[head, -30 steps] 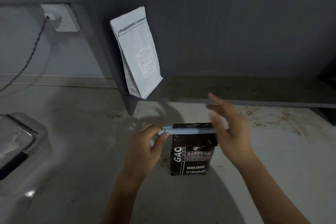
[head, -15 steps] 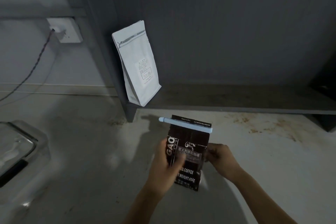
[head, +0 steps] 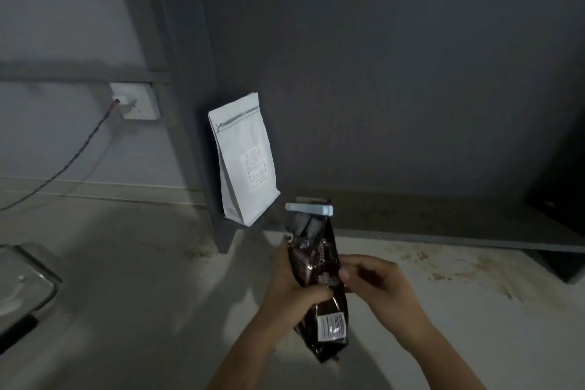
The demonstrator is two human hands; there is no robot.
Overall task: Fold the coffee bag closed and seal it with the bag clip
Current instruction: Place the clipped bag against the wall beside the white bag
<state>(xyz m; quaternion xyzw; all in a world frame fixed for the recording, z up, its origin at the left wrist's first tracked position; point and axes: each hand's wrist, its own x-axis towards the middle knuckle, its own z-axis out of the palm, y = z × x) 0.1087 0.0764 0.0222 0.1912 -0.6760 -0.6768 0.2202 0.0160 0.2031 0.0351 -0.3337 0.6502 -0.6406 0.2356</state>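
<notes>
The dark brown coffee bag (head: 316,260) is lifted off the counter, turned so its side gusset and barcode label face me. A pale blue bag clip (head: 309,209) is clamped across its folded top. My left hand (head: 292,290) wraps around the bag's middle from the left. From the right, my right hand (head: 376,286) grips the same bag with its fingertips on the edge.
A white coffee pouch (head: 243,160) stands on the low dark shelf (head: 443,231) behind. A wall socket (head: 134,101) with a plugged cable is at the left. A glass-lidded appliance (head: 22,288) sits at the left edge. The light counter (head: 142,294) has brown stains on the right.
Both hands moved from the clip down to the bag's body, lifted the bag and turned it sideways. The view tilted up.
</notes>
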